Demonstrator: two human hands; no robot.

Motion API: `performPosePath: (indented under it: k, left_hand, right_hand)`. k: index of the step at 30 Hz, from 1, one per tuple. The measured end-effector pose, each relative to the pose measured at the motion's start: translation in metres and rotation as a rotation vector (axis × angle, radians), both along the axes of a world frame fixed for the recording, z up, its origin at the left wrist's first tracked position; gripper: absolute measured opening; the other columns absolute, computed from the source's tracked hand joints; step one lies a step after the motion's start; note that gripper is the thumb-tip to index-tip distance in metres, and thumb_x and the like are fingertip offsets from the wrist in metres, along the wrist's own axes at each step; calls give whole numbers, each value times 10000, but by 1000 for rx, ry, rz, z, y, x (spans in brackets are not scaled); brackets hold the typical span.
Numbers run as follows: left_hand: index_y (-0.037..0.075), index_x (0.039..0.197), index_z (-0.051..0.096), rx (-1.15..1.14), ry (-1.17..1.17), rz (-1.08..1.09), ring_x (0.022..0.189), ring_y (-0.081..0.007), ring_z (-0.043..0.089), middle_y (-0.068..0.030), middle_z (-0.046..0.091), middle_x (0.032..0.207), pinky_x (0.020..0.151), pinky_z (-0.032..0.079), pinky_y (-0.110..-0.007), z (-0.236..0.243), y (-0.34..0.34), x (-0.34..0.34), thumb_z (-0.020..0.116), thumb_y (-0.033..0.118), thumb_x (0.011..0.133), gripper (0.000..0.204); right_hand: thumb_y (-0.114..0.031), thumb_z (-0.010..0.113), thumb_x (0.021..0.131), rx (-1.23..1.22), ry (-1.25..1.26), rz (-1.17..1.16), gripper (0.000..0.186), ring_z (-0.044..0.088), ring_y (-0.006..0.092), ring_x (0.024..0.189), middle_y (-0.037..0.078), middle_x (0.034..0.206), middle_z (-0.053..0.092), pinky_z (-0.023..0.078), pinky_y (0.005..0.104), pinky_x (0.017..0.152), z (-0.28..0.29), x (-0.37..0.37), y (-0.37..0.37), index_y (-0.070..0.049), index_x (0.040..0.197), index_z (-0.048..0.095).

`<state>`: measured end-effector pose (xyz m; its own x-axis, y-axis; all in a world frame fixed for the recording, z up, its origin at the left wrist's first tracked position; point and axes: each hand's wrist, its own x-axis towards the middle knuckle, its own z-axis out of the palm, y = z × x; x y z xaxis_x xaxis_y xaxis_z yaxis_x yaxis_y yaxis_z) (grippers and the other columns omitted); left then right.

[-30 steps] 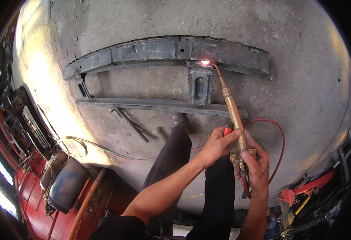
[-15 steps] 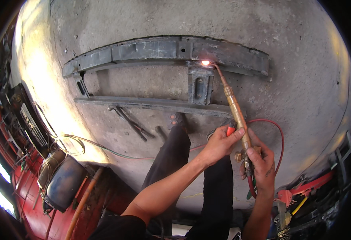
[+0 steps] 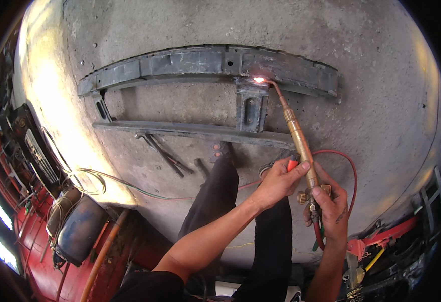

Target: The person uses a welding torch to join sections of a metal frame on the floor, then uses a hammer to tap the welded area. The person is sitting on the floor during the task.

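Observation:
A brass gas torch point(image 3: 301, 140) slants up from my hands, its bent tip at a glowing spot point(image 3: 258, 80) where a bracket point(image 3: 251, 106) meets the curved beam of a dark metal bumper frame point(image 3: 190, 63). My right hand point(image 3: 333, 204) is closed round the rear of the torch by its valve knobs point(image 3: 302, 197). Closed round a small red lighter point(image 3: 293, 165), my left hand point(image 3: 278, 182) steadies the torch body with its thumb. Part of the lighter is hidden by the fingers. The frame lies flat on the concrete floor, beyond my feet.
A red hose point(image 3: 352, 173) loops right of the torch. Tongs-like tools point(image 3: 164, 156) lie left of my legs point(image 3: 211, 199). Thin hoses point(image 3: 130, 186) run to a coil at left, near a blue tank point(image 3: 82, 234) on red metal. A red metal part point(image 3: 381, 235) lies at lower right.
Both hands and the torch's rear end have shifted very slightly to the right. The torch tip stays at the same glowing joint, and the bumper frame has not moved.

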<state>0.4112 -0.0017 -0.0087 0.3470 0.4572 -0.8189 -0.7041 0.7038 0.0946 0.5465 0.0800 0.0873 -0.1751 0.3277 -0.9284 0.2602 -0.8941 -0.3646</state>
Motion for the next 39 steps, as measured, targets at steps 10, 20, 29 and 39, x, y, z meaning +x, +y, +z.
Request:
performPosePath:
  k: [10, 20, 29, 39]
  left_hand:
    - [96, 927, 578, 5, -9, 11, 491, -12, 318, 89, 415, 611, 429, 226, -232, -1, 0, 1, 620, 371, 1043, 301]
    - [45, 929, 599, 8, 25, -23, 495, -31, 349, 60, 435, 621, 433, 247, -237, -3, -1, 0, 619, 423, 1033, 392]
    - [96, 962, 599, 2, 8, -13, 498, -10, 314, 97, 410, 623, 435, 222, -233, -2, -2, -1, 629, 363, 1040, 280]
    - [97, 989, 610, -3, 9, -2, 510, -13, 307, 95, 405, 640, 440, 221, -234, -3, -5, -2, 621, 361, 1044, 270]
  right_hand:
    - [-111, 606, 954, -10, -10, 19, 553, 572, 113, 513, 40, 761, 606, 482, 269, 425, -1, 1, 2, 26, 1477, 494]
    - [-56, 568, 917, -7, -15, 21, 566, 579, 123, 519, 48, 806, 590, 492, 273, 423, -1, 0, 0, 20, 1474, 503]
    - [-96, 593, 935, 0, 8, 0, 560, 590, 133, 512, 55, 798, 598, 488, 273, 419, -3, 1, -2, 17, 1476, 502]
    - [-167, 628, 969, 20, 31, -18, 554, 596, 132, 506, 62, 788, 608, 487, 270, 421, -7, 3, -9, 24, 1474, 498]
